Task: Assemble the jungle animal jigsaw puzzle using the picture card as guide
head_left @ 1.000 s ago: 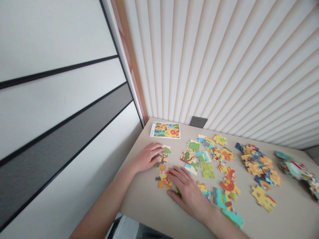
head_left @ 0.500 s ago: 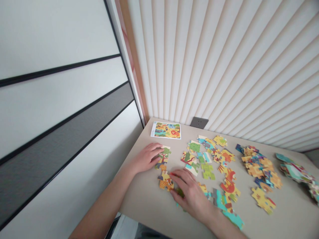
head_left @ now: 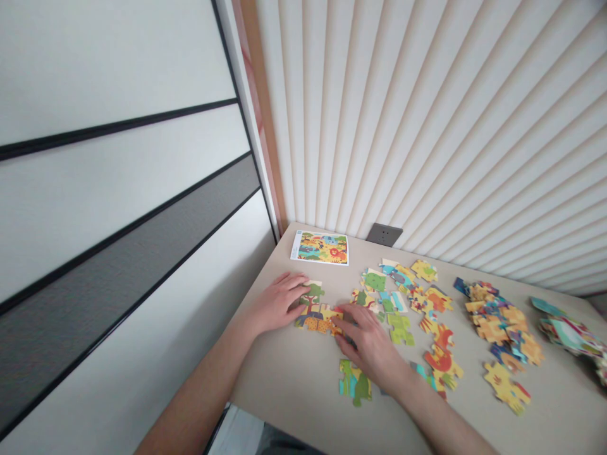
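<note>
My left hand [head_left: 283, 302] lies at the left of the table, fingers spread, its tips resting on the edge of joined jigsaw pieces with a green tree [head_left: 312, 297]. A spotted orange puzzle piece [head_left: 335, 323] is between the thumb and fingers of my right hand [head_left: 364, 338]. That piece sits against the right side of the tree pieces; whether the tabs interlock is hard to tell. Just below my right hand lies a green and turquoise puzzle piece [head_left: 355, 382]. Part of the spotted piece is hidden under my fingers.
A picture card [head_left: 320, 247] lies at the back left. Loose puzzle pieces [head_left: 399, 327] spread right of my hands, with a heap of orange and blue pieces [head_left: 497, 322] and another pile [head_left: 571, 335] farther right. A pleated panel [head_left: 403, 114] and a white cabinet [head_left: 199, 303] border the table.
My right hand has moved the spotted piece up and to the right, against the tree pieces. The green and turquoise piece below is now uncovered. My left hand has stayed by the tree.
</note>
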`<state>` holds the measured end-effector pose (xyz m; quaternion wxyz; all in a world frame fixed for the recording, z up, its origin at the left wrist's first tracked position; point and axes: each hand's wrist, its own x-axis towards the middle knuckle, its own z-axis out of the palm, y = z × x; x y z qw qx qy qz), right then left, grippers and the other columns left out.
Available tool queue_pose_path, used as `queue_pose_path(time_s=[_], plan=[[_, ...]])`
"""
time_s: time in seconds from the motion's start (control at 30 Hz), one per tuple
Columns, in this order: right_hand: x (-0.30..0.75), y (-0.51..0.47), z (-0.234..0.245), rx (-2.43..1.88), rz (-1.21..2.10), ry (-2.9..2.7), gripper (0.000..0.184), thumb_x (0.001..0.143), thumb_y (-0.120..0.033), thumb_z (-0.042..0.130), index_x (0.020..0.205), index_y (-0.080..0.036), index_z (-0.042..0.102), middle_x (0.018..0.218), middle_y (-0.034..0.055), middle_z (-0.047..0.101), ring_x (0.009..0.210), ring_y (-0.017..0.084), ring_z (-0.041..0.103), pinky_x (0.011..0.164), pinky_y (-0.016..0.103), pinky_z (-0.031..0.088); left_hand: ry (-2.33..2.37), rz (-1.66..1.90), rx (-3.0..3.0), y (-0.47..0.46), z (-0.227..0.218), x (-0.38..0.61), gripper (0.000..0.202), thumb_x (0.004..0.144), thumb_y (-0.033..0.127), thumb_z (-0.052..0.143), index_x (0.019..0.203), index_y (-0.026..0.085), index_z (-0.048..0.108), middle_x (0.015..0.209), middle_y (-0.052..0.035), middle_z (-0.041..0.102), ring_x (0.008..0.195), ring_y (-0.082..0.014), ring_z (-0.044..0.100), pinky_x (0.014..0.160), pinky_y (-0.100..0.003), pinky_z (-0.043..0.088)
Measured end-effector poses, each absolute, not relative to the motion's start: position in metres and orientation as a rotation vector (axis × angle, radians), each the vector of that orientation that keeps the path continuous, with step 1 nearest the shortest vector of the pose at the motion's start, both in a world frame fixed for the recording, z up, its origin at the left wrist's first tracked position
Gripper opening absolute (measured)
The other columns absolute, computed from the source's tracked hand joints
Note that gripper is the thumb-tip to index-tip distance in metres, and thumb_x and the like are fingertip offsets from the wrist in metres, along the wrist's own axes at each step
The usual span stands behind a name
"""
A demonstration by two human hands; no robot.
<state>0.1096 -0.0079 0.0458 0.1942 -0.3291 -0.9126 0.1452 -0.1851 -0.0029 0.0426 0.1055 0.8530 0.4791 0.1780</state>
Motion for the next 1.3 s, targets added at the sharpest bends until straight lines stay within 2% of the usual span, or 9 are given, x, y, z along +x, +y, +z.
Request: queue_pose_path(time_s=[0.17,0.37,0.53,0.63,0.77,0.93,1.13,1.3], plan=[[0.106,-0.004,0.055,-0.909,0.438,-2.631,0.027,0.096,-0.018,0.063,0.121,-0.024,0.072,0.130,0.0110,0.062,0.124,0.028,0.058,0.111,0.049,0.047,1.412,0.523,2.501,-0.003,0.042,-0.185,0.040,0.101,0.033,0.060,0.140,0.022,0.059,0.145,-0.0098,0.057,0.139,-0.0257,0.050,0.123,-0.046,0.038],[0.101,-0.002,0.061,-0.973,0.369,-2.676,0.020,0.094,-0.018,0.066,0.112,-0.024,0.073,0.127,0.0105,0.065,0.124,0.029,0.058,0.112,0.050,0.045,1.386,0.531,2.488,-0.003,0.040,-0.187,0.041,0.102,0.032,0.058,0.142,0.024,0.057,0.146,-0.0093,0.057,0.139,-0.0266,0.050,0.121,-0.047,0.040],[0.090,-0.015,0.054,-0.965,0.264,-2.681,0.028,0.096,-0.016,0.061,0.122,-0.024,0.070,0.136,0.0112,0.063,0.129,0.029,0.056,0.118,0.053,0.038,1.435,0.570,2.464,-0.005,0.038,-0.178,0.051,0.098,0.036,0.064,0.146,0.023,0.053,0.148,-0.0115,0.054,0.139,-0.0291,0.049,0.121,-0.049,0.040],[0.083,-0.021,0.046,-0.944,0.244,-2.677,0.034,0.096,-0.016,0.061,0.128,-0.027,0.068,0.138,0.0100,0.063,0.129,0.028,0.056,0.117,0.053,0.040,1.475,0.594,2.451,-0.006,0.038,-0.171,0.064,0.090,0.042,0.073,0.148,0.023,0.050,0.145,-0.0123,0.055,0.137,-0.0314,0.050,0.120,-0.051,0.040],[0.082,-0.022,0.048,-0.952,0.279,-2.675,0.042,0.097,-0.016,0.059,0.136,-0.030,0.064,0.141,0.0088,0.062,0.130,0.028,0.057,0.116,0.054,0.042,1.496,0.593,2.448,-0.006,0.038,-0.167,0.065,0.086,0.040,0.077,0.144,0.024,0.052,0.143,-0.0114,0.055,0.134,-0.0316,0.051,0.119,-0.051,0.040],[0.104,-0.040,0.061,-0.982,0.296,-2.655,0.049,0.097,-0.020,0.059,0.146,-0.024,0.056,0.152,0.0142,0.055,0.142,0.031,0.050,0.119,0.057,0.041,1.476,0.594,2.458,-0.005,0.040,-0.169,0.061,0.091,0.043,0.072,0.145,0.025,0.051,0.144,-0.0120,0.054,0.136,-0.0327,0.050,0.119,-0.053,0.040],[0.146,-0.076,0.051,-0.982,0.331,-2.760,0.068,0.095,-0.042,0.069,0.157,-0.030,0.044,0.167,0.0100,0.037,0.151,0.034,0.040,0.120,0.055,0.042,1.462,0.582,2.483,-0.008,0.041,-0.168,0.062,0.092,0.035,0.067,0.150,0.026,0.047,0.149,-0.0107,0.052,0.141,-0.0325,0.046,0.122,-0.052,0.036],[0.165,-0.076,0.042,-0.991,0.337,-2.787,0.068,0.099,-0.039,0.063,0.161,-0.031,0.037,0.170,0.0085,0.031,0.154,0.032,0.036,0.124,0.059,0.035,1.551,0.564,2.441,-0.008,0.028,-0.163,0.073,0.092,0.041,0.069,0.157,0.025,0.039,0.153,-0.0124,0.050,0.141,-0.0323,0.048,0.119,-0.050,0.041]])
